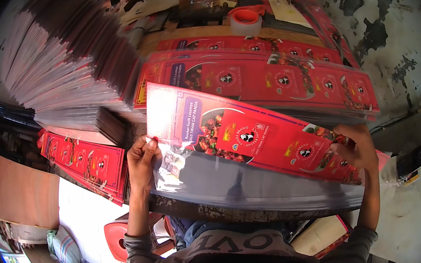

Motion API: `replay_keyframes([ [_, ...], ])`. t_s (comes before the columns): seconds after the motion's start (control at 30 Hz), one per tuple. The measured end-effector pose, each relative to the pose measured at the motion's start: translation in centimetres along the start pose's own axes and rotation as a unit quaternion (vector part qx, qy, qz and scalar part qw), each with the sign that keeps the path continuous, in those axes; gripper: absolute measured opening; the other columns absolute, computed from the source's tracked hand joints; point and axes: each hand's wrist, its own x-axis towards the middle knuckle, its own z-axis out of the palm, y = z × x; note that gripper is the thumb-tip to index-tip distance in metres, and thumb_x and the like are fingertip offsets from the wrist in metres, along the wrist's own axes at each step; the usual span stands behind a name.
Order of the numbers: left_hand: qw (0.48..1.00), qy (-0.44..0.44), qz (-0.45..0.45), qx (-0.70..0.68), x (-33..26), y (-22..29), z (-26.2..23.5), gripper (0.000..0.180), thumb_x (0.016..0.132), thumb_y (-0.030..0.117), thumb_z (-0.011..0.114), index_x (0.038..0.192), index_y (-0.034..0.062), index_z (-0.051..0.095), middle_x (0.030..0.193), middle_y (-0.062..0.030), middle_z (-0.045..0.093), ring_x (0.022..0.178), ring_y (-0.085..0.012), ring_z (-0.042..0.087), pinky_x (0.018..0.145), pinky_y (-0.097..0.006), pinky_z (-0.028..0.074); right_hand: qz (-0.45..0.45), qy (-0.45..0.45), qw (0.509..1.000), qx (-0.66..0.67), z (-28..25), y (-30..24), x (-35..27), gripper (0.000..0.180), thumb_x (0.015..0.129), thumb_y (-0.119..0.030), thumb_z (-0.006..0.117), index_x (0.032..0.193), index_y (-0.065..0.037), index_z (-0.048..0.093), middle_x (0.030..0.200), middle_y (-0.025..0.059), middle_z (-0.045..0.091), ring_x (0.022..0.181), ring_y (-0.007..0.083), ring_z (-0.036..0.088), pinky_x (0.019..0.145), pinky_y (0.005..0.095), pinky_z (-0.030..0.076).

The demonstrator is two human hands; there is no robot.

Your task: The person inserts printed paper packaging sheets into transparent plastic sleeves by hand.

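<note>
A long red printed sheet [277, 145] with food pictures lies slantwise in front of me over a stack of clear plastic sleeves [266, 188]. At the sheet's lower left corner my left hand [142, 160] is closed, thumb and fingers pinching the edge of a clear plastic sleeve. My right hand [357, 147] grips the sheet's right end, its fingers curled over the upper edge and the thumb on the printed face. Glare on the plastic beside my left hand hides whether the sheet is partly inside the sleeve.
Beyond the sheet lie more red printed sheets [248, 78] under clear plastic. A tall, fanned pile of plastic-covered sheets [66, 61] stands at the left, with a red sheet stack [83, 160] below it. A tape roll [245, 20] sits at the back; a red stool [117, 241] stands below.
</note>
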Motion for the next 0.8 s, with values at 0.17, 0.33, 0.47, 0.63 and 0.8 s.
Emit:
replay_keyframes([
  [0.17,1.000,0.011,-0.011,0.007,0.2,-0.3,0.3,0.014,0.086,0.017,0.058,0.084,0.0031,0.057,0.057,0.0066,0.048,0.050,-0.0003,0.035,0.047,-0.016,0.024,-0.100,0.039,0.993,-0.059,2.2,-1.5,2.1,0.028,0.069,-0.020,0.069,0.088,-0.004,0.056,0.061,0.0111,0.054,0.048,0.0251,0.053,0.047,0.0307,0.041],
  [0.33,0.998,0.019,0.009,0.063,-0.4,0.1,0.8,0.015,0.086,0.017,0.059,0.081,0.0027,0.057,0.057,0.0063,0.048,0.049,-0.0006,0.034,0.045,-0.017,0.023,0.005,0.082,0.995,-0.052,6.8,-5.4,4.4,0.045,0.071,-0.036,0.070,0.102,-0.006,0.057,0.062,0.0097,0.055,0.056,0.0263,0.055,0.053,0.0320,0.043],
  [0.47,0.999,0.018,0.010,0.049,-0.7,0.1,0.7,0.017,0.085,0.018,0.060,0.082,0.0017,0.058,0.057,0.0061,0.048,0.049,-0.0006,0.034,0.045,-0.017,0.023,-0.154,0.150,0.962,-0.167,7.5,-4.7,6.0,0.048,0.073,-0.036,0.068,0.113,-0.011,0.056,0.060,0.0072,0.054,0.053,0.0233,0.054,0.052,0.0332,0.042],
  [0.63,0.998,0.042,0.025,0.045,-0.9,-0.4,-0.1,0.020,0.084,0.019,0.061,0.085,-0.0008,0.059,0.056,0.0066,0.047,0.047,-0.0004,0.033,0.044,-0.017,0.021,-0.154,0.086,0.958,-0.227,5.2,-3.7,5.8,0.052,0.073,-0.038,0.066,0.120,-0.017,0.054,0.057,0.0029,0.051,0.048,0.0188,0.050,0.049,0.0299,0.043],
  [0.8,0.998,-0.002,0.004,0.061,-1.1,0.1,-0.1,0.026,0.085,0.019,0.060,0.095,-0.0046,0.060,0.064,0.0041,0.054,0.055,-0.0013,0.042,0.051,-0.015,0.032,-0.210,0.128,0.944,-0.222,5.6,-2.8,5.7,0.053,0.073,-0.040,0.065,0.119,-0.018,0.054,0.053,0.0028,0.048,0.046,0.0172,0.049,0.047,0.0298,0.042],
])
